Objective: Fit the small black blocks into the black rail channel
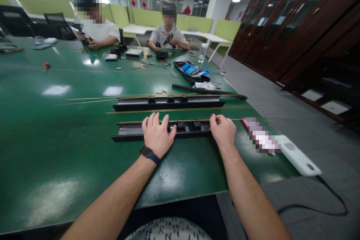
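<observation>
In front of me a long black channel [129, 138] with a silvery inner strip lies on the green table. Small black blocks [196, 125] sit inside it. A thin brass-coloured rod [194, 120] runs along its far edge and sticks out to the right. My left hand [158, 135], wearing a dark watch, rests over the channel with its fingers spread. At the right end, my right hand [224, 131] pinches the rod between thumb and forefinger; its other fingers are curled in. Part of the channel is hidden beneath both hands.
Beyond lies a second black channel [168, 105] with more thin rods [180, 110]. Farther back are a black bar [182, 88], white gloves [206, 85] and a black tray [194, 80]. A phone [260, 135] and white power bank [298, 155] sit right. Two people work across the table.
</observation>
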Action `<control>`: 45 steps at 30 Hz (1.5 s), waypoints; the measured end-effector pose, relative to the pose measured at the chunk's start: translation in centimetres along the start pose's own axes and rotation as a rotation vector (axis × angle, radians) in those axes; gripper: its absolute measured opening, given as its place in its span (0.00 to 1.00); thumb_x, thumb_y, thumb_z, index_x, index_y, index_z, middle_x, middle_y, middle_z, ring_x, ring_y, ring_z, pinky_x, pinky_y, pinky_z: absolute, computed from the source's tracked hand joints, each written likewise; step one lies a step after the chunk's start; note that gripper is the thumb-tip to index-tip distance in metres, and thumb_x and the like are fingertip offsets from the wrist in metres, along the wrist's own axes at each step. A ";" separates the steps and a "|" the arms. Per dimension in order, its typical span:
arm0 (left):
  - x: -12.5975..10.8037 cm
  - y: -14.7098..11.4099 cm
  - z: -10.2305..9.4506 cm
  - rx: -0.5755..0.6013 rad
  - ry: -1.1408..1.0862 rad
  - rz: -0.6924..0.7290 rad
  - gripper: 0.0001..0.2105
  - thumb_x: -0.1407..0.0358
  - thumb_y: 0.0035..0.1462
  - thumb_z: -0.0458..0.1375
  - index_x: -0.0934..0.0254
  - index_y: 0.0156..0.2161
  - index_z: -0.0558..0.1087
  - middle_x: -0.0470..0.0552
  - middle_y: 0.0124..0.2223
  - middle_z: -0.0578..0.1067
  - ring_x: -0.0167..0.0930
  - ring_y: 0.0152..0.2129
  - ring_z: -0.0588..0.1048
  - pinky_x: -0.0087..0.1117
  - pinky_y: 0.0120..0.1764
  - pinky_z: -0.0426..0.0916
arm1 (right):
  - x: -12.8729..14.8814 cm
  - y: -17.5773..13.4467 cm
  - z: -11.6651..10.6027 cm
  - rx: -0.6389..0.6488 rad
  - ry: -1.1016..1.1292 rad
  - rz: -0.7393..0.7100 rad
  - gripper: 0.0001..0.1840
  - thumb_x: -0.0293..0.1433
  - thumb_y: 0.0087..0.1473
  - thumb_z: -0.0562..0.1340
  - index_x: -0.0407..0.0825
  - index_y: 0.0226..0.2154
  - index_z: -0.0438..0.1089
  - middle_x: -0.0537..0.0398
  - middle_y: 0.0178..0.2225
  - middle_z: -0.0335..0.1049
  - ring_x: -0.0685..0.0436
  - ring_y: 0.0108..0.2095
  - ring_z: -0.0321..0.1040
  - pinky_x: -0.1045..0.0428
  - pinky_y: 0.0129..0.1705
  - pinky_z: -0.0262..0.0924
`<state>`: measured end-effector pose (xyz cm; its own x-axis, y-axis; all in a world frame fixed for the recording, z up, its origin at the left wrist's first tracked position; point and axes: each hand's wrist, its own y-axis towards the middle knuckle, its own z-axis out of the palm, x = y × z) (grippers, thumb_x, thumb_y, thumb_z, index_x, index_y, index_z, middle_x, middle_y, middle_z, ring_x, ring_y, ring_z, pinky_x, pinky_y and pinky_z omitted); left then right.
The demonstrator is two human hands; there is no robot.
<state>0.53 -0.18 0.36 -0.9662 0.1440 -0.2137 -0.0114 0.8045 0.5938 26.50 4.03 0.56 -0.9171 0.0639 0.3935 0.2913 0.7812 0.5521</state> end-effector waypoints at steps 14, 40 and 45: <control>0.1 0.0 0.1 0.000 -0.005 0.007 0.22 0.52 0.66 0.57 0.62 0.59 0.78 0.67 0.62 0.74 0.50 0.64 0.68 0.56 0.66 0.57 | 1.0 -0.6 0.1 0.039 0.044 -0.094 0.20 0.42 0.66 0.59 0.50 0.28 0.77 0.54 0.23 0.72 0.45 0.30 0.61 0.49 0.37 0.50; -0.1 0.1 -0.2 0.015 -0.007 -0.005 0.22 0.52 0.66 0.57 0.61 0.59 0.77 0.65 0.64 0.73 0.49 0.65 0.67 0.55 0.67 0.56 | -0.7 0.4 -0.2 -0.019 -0.091 0.053 0.19 0.39 0.64 0.58 0.49 0.27 0.77 0.50 0.25 0.73 0.43 0.31 0.59 0.49 0.37 0.49; -0.1 0.1 -0.2 0.014 -0.006 -0.002 0.23 0.52 0.67 0.57 0.62 0.59 0.77 0.66 0.64 0.73 0.50 0.65 0.67 0.56 0.68 0.55 | -1.1 0.6 -0.2 -0.043 -0.099 0.075 0.20 0.39 0.63 0.58 0.49 0.26 0.78 0.50 0.25 0.73 0.42 0.31 0.59 0.49 0.37 0.48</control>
<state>0.56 -0.23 0.59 -0.9646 0.1460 -0.2198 -0.0097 0.8128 0.5825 27.76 4.30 0.58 -0.9141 0.1842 0.3613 0.3698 0.7445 0.5558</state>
